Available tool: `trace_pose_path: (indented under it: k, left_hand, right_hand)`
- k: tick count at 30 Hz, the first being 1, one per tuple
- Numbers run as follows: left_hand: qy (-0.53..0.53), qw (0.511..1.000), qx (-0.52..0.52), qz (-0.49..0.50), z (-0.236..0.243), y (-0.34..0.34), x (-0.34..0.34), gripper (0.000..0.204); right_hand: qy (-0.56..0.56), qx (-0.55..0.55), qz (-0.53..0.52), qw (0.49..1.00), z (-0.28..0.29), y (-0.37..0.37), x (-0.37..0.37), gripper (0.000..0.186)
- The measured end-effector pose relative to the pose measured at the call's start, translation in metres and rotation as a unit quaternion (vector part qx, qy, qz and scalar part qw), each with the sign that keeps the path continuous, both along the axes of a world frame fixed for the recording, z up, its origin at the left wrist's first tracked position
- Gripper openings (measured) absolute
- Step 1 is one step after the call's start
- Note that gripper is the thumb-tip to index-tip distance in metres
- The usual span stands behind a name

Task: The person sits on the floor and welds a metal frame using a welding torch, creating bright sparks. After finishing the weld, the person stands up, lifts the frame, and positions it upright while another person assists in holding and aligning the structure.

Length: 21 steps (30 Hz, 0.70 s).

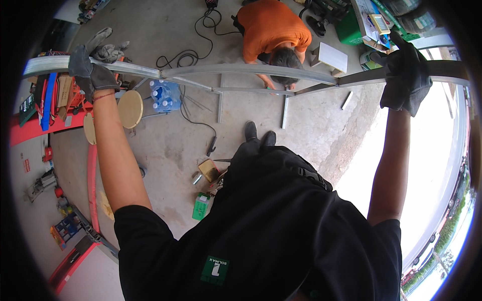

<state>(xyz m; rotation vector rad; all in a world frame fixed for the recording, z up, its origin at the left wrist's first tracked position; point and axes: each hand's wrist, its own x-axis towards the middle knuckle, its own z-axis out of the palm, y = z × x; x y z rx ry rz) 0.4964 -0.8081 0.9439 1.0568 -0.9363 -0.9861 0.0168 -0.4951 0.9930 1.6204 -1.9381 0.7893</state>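
Observation:
A grey metal frame [251,71] of square tubing spans the view in front of me, its long bar running left to right at the height of my raised arms. My left hand [93,74], in a dark work glove, is closed round the bar near its left end. Near the right end, my right hand [409,78], gloved too, grips the bar, with thumb and a finger sticking out. Beyond the bar a person in an orange shirt [273,27] bends low, hands close to the frame's lower crosspiece [256,91].
Black cable [191,55] snakes over the concrete floor to an electrode holder [211,145]. Blue-wrapped bottles [164,95], a round stool [130,109] and a tool-laden red bench stand left. A green box [201,205] lies near my feet. A small white stool [330,57] sits far right.

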Motion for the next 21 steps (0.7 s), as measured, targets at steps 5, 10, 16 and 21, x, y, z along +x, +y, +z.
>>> trace_pose_path:
  k: [5, 10, 16, 21]
  left_hand:
    - [-0.028, 0.989, 0.006, -0.142, 0.018, 0.004, 0.017, 0.05]
    - [-0.108, 0.979, -0.039, -0.167, 0.012, -0.005, 0.022, 0.041]
    - [-0.21, 0.964, -0.089, -0.135, 0.003, -0.013, 0.031, 0.034]
    - [-0.374, 0.902, -0.215, -0.017, 0.008, 0.001, 0.014, 0.053]
  right_hand:
    - [-0.015, -0.004, 0.004, 1.0, -0.004, -0.002, -0.004, 0.049]
    - [-0.074, 0.0, -0.009, 0.997, -0.003, 0.004, -0.002, 0.046]
    - [-0.332, -0.03, 0.0, 0.943, -0.009, 0.011, -0.017, 0.046]
    - [-0.435, -0.061, -0.011, 0.898, -0.013, 0.012, -0.022, 0.042]
